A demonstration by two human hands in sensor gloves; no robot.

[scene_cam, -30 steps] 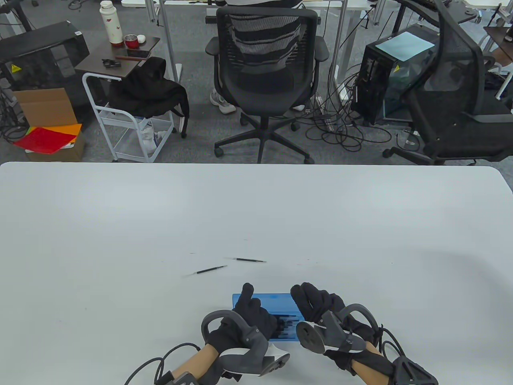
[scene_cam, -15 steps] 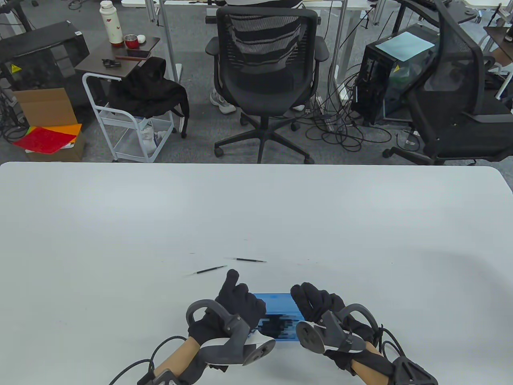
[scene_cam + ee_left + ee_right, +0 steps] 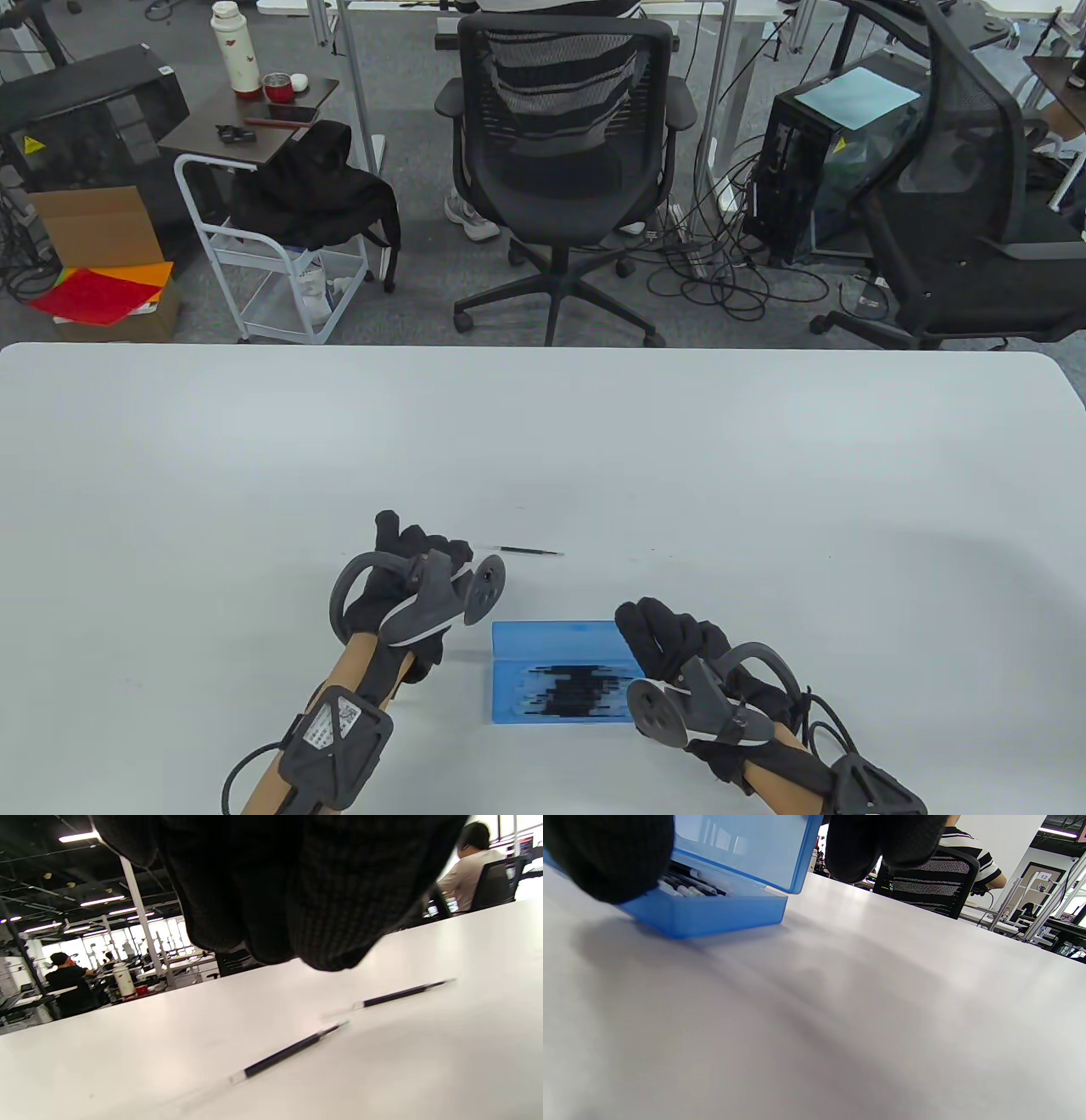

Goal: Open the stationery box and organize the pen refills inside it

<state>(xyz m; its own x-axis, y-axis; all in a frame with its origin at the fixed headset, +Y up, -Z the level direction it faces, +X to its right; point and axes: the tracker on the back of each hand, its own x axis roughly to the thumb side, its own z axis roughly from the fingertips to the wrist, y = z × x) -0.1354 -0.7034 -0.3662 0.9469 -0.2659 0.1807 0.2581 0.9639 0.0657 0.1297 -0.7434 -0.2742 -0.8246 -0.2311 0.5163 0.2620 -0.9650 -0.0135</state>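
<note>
A translucent blue plastic stationery box [image 3: 560, 679] is sitting open on the table, its lid [image 3: 746, 844] standing raised, dark refills lying inside. Two thin black pen refills [image 3: 288, 1050] [image 3: 403, 993] are lying loose, well beyond it.

Open translucent blue plastic stationery box [image 3: 556, 655]: glossy, smooth. White table [image 3: 764, 475]: matt, smooth. Black knit cloth glove on left hand [image 3: 399, 569]: rough weave. Thin dark plastic pen refills [image 3: 288, 1050]: slick-looking.

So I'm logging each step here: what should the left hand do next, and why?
Probably lower and pinch the nearer refill: the left hand hovers above it empty, the second refill lies beyond, and the right hand steadies the open blue box.
</note>
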